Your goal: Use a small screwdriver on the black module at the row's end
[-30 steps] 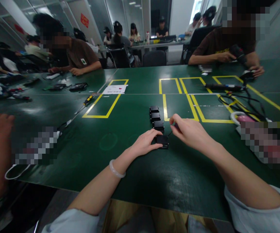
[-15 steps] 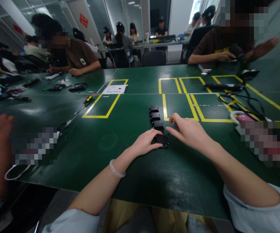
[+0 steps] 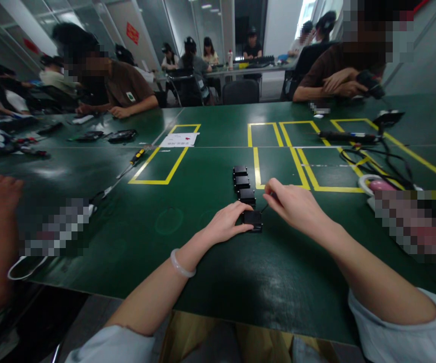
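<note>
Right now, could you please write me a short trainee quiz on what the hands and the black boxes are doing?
1. How many black boxes lie in the row?
2. True or false: the left hand rests on the nearest box.
3. The right hand is: A) flat on the table, B) pinching something small beside the row, C) holding the screwdriver.

Key: 1. four; 2. true; 3. B
</note>
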The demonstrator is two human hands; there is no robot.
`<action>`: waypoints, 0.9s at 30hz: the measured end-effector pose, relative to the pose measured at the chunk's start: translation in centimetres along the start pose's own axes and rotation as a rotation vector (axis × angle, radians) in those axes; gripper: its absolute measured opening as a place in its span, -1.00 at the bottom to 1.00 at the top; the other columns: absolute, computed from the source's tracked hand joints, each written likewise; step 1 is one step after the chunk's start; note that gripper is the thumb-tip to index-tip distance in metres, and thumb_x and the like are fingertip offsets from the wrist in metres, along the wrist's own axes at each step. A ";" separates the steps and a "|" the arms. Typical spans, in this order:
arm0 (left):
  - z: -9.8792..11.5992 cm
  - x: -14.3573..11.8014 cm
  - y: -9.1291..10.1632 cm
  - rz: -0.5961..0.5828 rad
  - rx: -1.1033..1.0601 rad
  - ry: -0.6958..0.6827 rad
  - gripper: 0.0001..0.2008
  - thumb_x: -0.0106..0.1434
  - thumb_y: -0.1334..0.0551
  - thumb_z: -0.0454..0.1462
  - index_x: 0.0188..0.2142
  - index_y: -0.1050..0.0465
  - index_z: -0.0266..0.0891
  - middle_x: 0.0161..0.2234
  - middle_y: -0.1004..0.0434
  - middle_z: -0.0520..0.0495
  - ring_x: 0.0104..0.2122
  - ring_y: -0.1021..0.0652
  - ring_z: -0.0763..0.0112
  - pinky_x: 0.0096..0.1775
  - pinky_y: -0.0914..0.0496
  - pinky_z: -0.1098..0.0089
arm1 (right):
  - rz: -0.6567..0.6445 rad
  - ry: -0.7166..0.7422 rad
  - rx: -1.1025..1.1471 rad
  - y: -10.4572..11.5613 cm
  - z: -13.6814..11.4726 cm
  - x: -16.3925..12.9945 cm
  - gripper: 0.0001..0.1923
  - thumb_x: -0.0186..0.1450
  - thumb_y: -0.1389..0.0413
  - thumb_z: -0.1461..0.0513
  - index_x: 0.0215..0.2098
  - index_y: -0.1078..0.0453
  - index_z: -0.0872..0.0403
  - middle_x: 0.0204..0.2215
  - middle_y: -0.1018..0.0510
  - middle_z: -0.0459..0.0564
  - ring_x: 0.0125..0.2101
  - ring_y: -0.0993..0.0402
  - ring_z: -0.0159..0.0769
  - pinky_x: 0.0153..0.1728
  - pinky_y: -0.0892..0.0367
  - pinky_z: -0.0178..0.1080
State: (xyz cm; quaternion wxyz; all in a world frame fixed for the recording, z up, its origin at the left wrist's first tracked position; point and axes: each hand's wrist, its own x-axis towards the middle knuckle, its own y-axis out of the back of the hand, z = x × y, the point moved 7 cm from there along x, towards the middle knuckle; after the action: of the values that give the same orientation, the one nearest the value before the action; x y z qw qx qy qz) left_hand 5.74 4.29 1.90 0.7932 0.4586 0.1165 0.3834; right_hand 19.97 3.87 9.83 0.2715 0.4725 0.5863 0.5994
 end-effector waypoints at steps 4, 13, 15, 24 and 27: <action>-0.1 0.0 0.0 -0.002 0.002 0.005 -0.62 0.30 -0.23 -0.06 0.03 -0.30 -0.15 -0.05 -0.42 -0.10 -0.07 -0.47 0.20 -0.06 -0.38 0.27 | 0.008 -0.006 0.034 0.1 0.0 -0.1 -0.80 0.38 0.09 0.14 -0.09 -0.21 0.06 -0.42 -0.54 -0.04 -0.47 -0.43 -0.24 -0.50 0.01 -0.29; 0.0 0.0 0.0 0.004 0.012 0.000 -0.63 0.30 -0.23 -0.07 0.02 -0.30 -0.16 -0.07 -0.42 -0.09 -0.08 -0.47 0.21 -0.09 -0.37 0.28 | -0.003 -0.010 0.102 0.2 -0.1 -0.1 -0.80 0.34 0.09 0.18 -0.10 -0.20 0.06 -0.47 -0.49 -0.08 -0.50 -0.37 -0.29 -0.50 -0.02 -0.28; 0.0 0.0 0.0 0.004 0.008 0.002 -0.62 0.30 -0.23 -0.06 0.02 -0.30 -0.16 -0.07 -0.42 -0.09 -0.08 -0.47 0.21 -0.09 -0.38 0.28 | 0.006 -0.017 0.139 0.3 -0.1 -0.1 -0.81 0.33 0.07 0.18 -0.11 -0.20 0.05 -0.47 -0.48 -0.09 -0.50 -0.37 -0.30 -0.50 -0.04 -0.29; -0.2 0.0 -0.1 0.007 -0.002 -0.002 -0.62 0.29 -0.24 -0.06 0.02 -0.30 -0.16 -0.07 -0.41 -0.09 -0.07 -0.47 0.21 -0.06 -0.38 0.28 | 0.110 -0.025 0.334 1.5 0.1 -0.4 -0.92 0.32 0.04 0.21 -0.22 -0.17 0.03 -0.51 -0.42 -0.13 -0.52 -0.35 -0.35 -0.46 -0.09 -0.29; -0.3 0.0 -0.1 0.011 0.000 0.004 -0.60 0.28 -0.25 -0.05 0.02 -0.31 -0.17 -0.06 -0.41 -0.10 -0.06 -0.47 0.19 -0.06 -0.39 0.27 | 0.086 0.014 0.393 1.3 -0.6 -0.2 -0.94 0.33 0.05 0.20 -0.24 -0.16 0.02 -0.50 -0.40 -0.13 -0.52 -0.34 -0.36 -0.46 -0.09 -0.30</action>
State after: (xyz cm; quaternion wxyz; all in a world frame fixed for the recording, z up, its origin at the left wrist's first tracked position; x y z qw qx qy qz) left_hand 5.67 4.45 1.62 0.7909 0.4586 0.1156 0.3884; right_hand 19.80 3.19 11.13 0.1442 0.5370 0.6732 0.4874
